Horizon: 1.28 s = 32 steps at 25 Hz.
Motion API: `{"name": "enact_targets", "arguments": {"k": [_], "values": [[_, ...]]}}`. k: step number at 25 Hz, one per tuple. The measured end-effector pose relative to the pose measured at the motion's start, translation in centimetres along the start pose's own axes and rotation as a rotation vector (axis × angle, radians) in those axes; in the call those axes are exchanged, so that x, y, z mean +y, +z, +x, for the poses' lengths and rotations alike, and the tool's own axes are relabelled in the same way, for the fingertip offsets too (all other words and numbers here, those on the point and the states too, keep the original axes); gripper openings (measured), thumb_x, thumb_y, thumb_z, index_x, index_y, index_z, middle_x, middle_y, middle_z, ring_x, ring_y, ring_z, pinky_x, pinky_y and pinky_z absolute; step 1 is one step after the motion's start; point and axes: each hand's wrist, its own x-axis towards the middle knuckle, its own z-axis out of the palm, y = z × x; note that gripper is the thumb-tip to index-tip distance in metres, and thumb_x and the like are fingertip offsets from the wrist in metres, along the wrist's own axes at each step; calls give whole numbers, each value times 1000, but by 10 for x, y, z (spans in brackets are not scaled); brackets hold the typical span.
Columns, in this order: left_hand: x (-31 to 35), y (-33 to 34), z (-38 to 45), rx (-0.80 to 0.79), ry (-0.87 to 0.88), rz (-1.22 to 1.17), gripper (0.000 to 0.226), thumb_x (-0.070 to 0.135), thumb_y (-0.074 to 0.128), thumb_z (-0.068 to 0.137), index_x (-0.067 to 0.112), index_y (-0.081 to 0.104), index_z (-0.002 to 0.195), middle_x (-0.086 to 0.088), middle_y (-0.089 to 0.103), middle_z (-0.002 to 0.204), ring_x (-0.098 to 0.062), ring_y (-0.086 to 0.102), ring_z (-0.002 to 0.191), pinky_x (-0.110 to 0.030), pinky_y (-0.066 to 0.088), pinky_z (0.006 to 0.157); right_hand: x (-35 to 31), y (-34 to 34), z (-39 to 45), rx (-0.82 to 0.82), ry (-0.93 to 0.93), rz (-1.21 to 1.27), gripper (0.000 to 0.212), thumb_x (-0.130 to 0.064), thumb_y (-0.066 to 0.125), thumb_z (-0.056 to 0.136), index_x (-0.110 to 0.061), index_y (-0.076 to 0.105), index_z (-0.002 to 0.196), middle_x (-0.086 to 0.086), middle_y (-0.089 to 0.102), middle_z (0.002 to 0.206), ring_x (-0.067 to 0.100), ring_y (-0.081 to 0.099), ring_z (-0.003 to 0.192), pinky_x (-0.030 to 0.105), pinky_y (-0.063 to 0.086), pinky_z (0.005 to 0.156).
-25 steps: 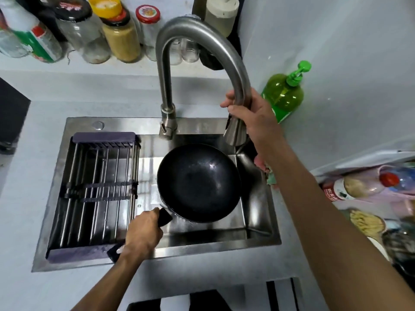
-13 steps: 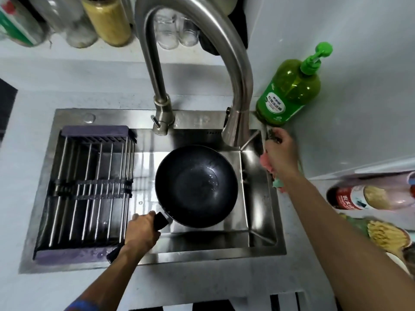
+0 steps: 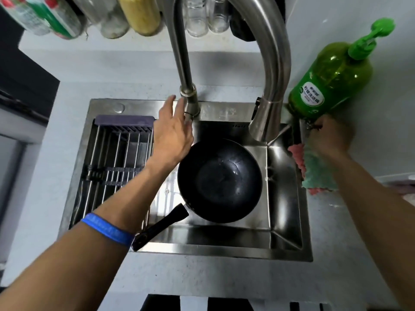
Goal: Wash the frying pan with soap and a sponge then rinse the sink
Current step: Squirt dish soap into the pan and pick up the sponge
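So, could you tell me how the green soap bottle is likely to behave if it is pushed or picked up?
The soap bottle stands tall beside the sink, so a push near its pump would probably tip it. It looks only partly full, so likely light. Its smooth plastic may be slippery to wet fingers.

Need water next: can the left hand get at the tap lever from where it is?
Probably yes. The open left hand is already beside the tap base, nothing between them.

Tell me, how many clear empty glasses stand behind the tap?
2: one glass just right of the tap's upright pipe, another glass beside it. The tap's arch may hide more.
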Motion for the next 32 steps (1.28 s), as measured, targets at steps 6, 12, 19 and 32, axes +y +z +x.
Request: {"name": "enact_targets", "arguments": {"k": [6, 12, 19, 32], "values": [[-14, -7, 30, -93, -147, -70, 21, 15, 49, 89, 17, 70, 90, -12, 71, 84, -36, 64, 77, -44, 54, 67, -24, -24, -6, 137, 514, 1046, 24, -15, 53, 85, -17, 49, 109, 10, 57, 117, 23, 61, 94, 47, 59, 82], [-17, -8, 6, -73, -226, -148, 22, 21, 59, 94, 22, 74, 111, -13, 75, 98, -33, 69, 90, -38, 56, 81, -42, -38, -55, 285, 465, 1182, 21, -17, 51, 79, -15, 48, 100, 7, 61, 98, 15, 69, 79, 41, 62, 66], [-30, -7, 2, -52, -205, -297, 24, 20, 60, 94, 26, 73, 114, -3, 75, 106, -23, 70, 96, -38, 56, 87, -47, 43, -162, -39, 530, 1110, 10, -8, 50, 99, -17, 51, 104, -2, 59, 103, 26, 66, 91, 21, 58, 55], [-35, -2, -1, -38, -102, -241, 26, 25, 53, 98, 27, 70, 117, -17, 70, 80, -37, 65, 75, -33, 51, 67, -63, 102, -213, -250, 613, 898, 7, -5, 54, 99, -10, 50, 101, -5, 46, 83, 6, 48, 72, 16, 54, 47]]}}
